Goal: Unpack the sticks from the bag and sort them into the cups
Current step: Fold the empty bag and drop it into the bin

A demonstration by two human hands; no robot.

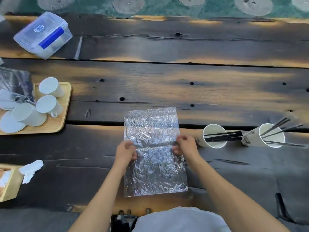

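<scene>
Forearms reach over a dark plank table (167, 91) as the left hand (126, 152) and right hand (184, 145) pinch opposite edges of a crinkled silver bag (153, 164), apparently folding it flat. To the right, two paper cups (214, 138) already hold the black sticks (224, 137), seemingly sorted.

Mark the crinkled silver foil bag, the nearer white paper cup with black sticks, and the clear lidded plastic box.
crinkled silver foil bag (155, 171): head view, lower panel.
nearer white paper cup with black sticks (203, 142): head view, side wall.
clear lidded plastic box (40, 29): head view, lid.
</scene>
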